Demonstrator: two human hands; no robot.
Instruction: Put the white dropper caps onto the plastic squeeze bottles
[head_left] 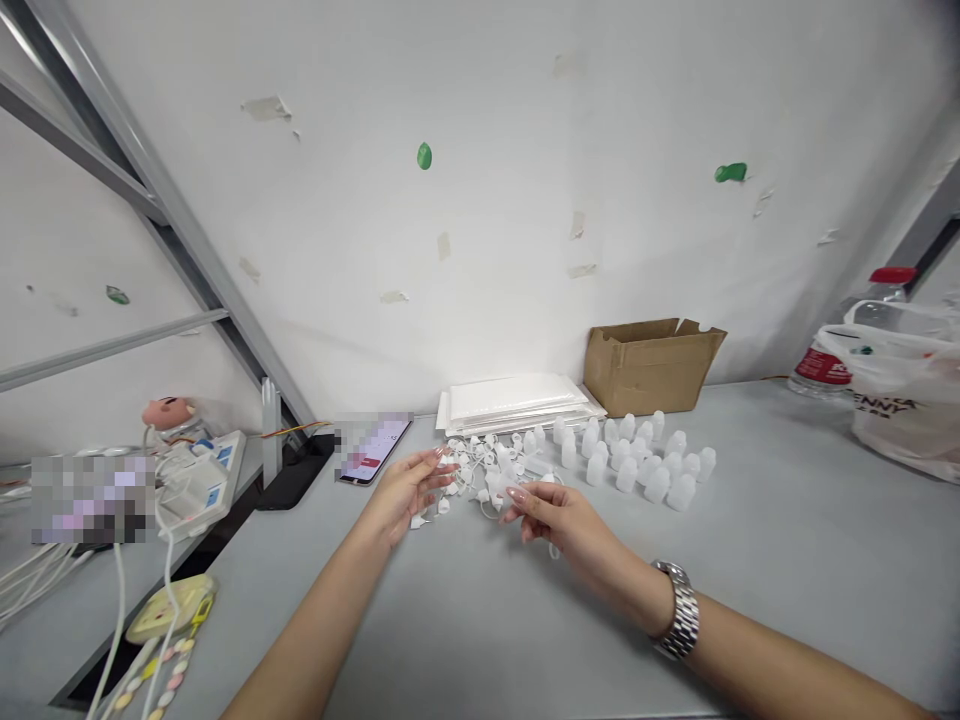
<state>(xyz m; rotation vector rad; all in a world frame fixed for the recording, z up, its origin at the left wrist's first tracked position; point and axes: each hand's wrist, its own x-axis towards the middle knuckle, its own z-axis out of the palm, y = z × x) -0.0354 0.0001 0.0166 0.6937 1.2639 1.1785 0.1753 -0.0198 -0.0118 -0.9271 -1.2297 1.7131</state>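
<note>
My right hand [551, 512] is closed, thumb and fingers pinching a small translucent plastic bottle [501, 482] that leans at a tilt. A thin white loop [555, 551] shows just below these fingers. Across from it, my left hand [412, 488] has its fingers loosely bent and apart, at the left edge of a pile of small white caps [459, 472] with thin straps. Nothing can be made out between the left fingers. To the right of the pile, several translucent bottles [625, 474] stand upright in loose rows.
Flat white packets [517, 398] lie stacked behind the pile, beside an open cardboard box [652, 370]. A phone [379, 450] lies left of my hands. Farther left are a power strip [202, 485], cables and a yellow case [171, 608]. A plastic bag [907, 400] and bottle [821, 368] stand right.
</note>
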